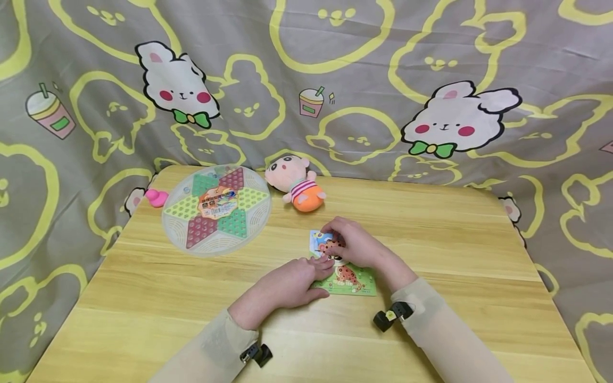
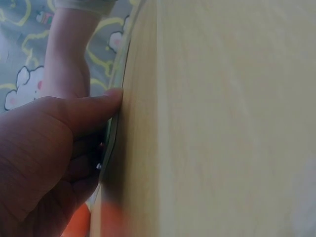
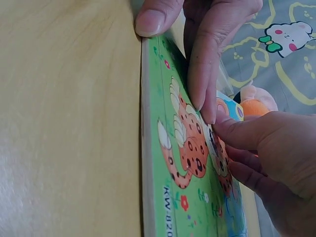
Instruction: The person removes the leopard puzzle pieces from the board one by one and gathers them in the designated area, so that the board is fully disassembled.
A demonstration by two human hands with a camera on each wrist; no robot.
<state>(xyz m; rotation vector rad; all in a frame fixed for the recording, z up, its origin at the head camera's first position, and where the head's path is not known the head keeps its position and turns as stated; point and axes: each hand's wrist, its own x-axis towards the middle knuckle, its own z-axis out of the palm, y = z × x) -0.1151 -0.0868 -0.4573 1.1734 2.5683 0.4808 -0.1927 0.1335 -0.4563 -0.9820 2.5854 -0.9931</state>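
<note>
A small leopard picture puzzle [image 1: 351,284] lies flat on the table in the head view, with a green lower part and a blue upper part. My left hand [image 1: 294,282] rests on its left side, with fairly straight fingers [image 3: 200,74] pressing the picture and the thumb at the board's edge. Over the upper part, my right hand [image 1: 356,244] bends its thumb and fingers around the leopard-head piece [image 3: 217,148]. The two hands' fingertips meet at the leopard's head. The right hand partly covers the piece, so its seating in the board is hidden.
A round Chinese checkers board [image 1: 177,229] lies at the back left beside a pink toy [image 1: 156,198]. Behind the puzzle is a plush doll [image 1: 306,194] in orange. A patterned curtain [image 1: 364,80] hangs along the wooden table's [image 1: 455,239] far edge.
</note>
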